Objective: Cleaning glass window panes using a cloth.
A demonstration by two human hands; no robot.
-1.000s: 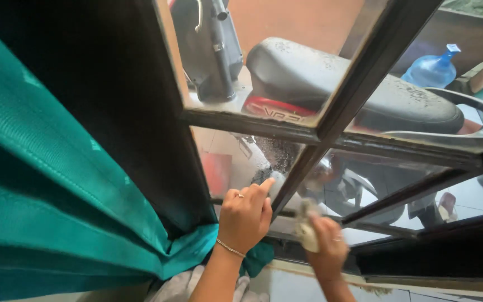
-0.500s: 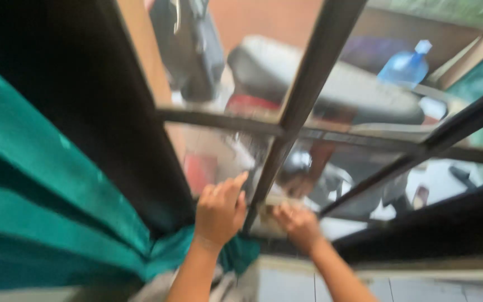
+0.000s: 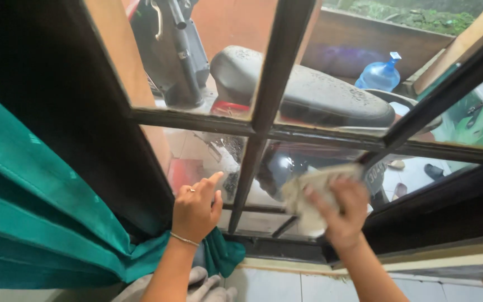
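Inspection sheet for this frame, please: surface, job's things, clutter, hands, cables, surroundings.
Surface: window pane in a dark wooden frame, smeared low down.
Job's things: pale cloth pressed on the glass.
Clutter: grey fabric heaped below the sill.
Hands: right hand grips the cloth; left hand rests fingers on the pane, empty.
Cables: nothing seen.
Surroundings: teal curtain at left; outside, a scooter and a blue water jug.

dark-framed window (image 3: 264, 84), teal curtain (image 3: 40, 212) left, daylight, scooter (image 3: 303, 89) outside.
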